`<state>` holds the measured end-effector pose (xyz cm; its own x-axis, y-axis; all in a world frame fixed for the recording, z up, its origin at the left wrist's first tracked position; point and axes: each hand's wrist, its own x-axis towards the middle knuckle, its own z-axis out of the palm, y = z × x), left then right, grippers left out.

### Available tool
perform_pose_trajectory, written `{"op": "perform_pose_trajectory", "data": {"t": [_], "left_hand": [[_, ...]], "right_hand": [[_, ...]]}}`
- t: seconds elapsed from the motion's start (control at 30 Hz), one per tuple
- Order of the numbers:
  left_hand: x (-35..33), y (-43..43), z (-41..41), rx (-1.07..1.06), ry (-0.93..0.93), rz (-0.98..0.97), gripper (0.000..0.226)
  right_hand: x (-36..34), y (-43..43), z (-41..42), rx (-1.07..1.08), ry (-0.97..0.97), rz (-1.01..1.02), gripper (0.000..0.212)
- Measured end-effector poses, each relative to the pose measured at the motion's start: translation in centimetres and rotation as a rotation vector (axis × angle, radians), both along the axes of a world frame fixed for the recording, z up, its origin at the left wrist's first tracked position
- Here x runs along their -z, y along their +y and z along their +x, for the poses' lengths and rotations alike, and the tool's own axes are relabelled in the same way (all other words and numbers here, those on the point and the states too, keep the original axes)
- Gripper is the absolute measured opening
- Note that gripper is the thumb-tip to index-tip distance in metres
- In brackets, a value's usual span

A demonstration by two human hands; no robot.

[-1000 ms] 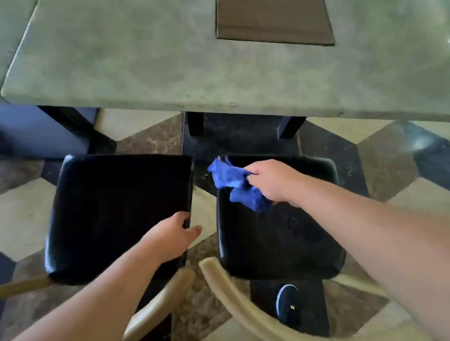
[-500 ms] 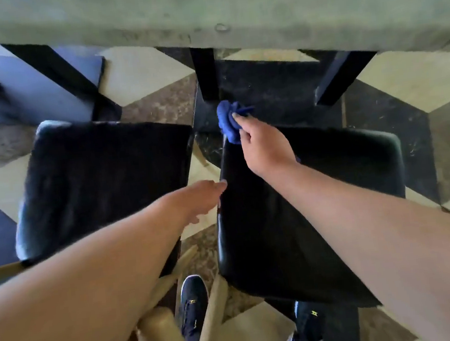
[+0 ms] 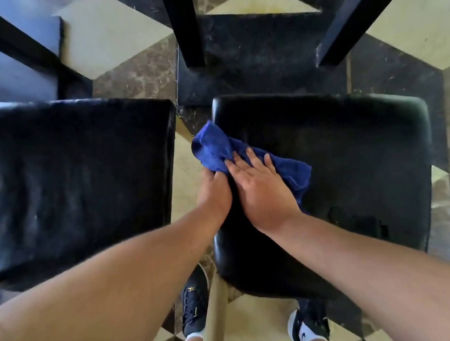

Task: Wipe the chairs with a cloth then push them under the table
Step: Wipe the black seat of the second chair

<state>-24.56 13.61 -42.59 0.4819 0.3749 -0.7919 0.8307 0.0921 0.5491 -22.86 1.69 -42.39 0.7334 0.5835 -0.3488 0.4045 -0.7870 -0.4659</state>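
The right hand (image 3: 261, 186) lies flat with fingers spread, pressing a crumpled blue cloth (image 3: 215, 146) onto the right black padded chair seat (image 3: 355, 156). The left hand (image 3: 213, 191) curls its fingers round the cloth's edge at that seat's left side. Just beside it is a second black padded chair seat (image 3: 74, 175). The marks on the two dark shoes (image 3: 195, 304) are unreadable.

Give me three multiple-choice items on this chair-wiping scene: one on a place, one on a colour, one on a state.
1. Where does the cloth lie? A on the left chair seat; B on the right chair seat; C on the floor.
2. What colour is the cloth? A blue; B white; C red.
3. How is the right hand? A in a fist; B hanging over the floor; C flat on the cloth, fingers straight.
Answers: B, it lies at that seat's left edge; A, it is plainly blue; C, the palm presses it down.
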Motion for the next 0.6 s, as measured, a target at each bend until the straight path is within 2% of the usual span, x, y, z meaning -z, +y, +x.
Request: {"op": "perform_pose_trajectory", "data": {"t": [0.1, 0.2, 0.33, 0.4, 0.5, 0.6], "left_hand": [[-0.2, 0.3, 0.7, -0.012, 0.064, 0.056, 0.033], [-0.4, 0.5, 1.3, -0.084, 0.138, 0.025, 0.041], [-0.3, 0.3, 2.1, 0.015, 0.163, 0.087, 0.043], [-0.2, -0.2, 2.2, 0.009, 0.166, 0.149, 0.044], [-0.4, -0.7, 1.9, 0.071, 0.17, 0.271, 0.045], [-0.6, -0.7, 1.8, 0.128, 0.189, 0.305, 0.045]], "right_hand": [[-0.8, -1.5, -3.0, -0.108, 0.061, -0.034, 0.059], [-2.3, -4.3, -6.8, -0.391, 0.053, -0.074, 0.06], [-3.1, -7.8, -7.9, -0.73, 0.052, -0.081, 0.053], [-2.9, -8.3, -5.8, -0.762, 0.032, -0.1, 0.057], [-2.7, -8.8, -0.4, -0.677, 0.005, -0.143, 0.062], [-2.9, -8.8, 6.3, -0.629, -0.09, -0.192, 0.068]]}}
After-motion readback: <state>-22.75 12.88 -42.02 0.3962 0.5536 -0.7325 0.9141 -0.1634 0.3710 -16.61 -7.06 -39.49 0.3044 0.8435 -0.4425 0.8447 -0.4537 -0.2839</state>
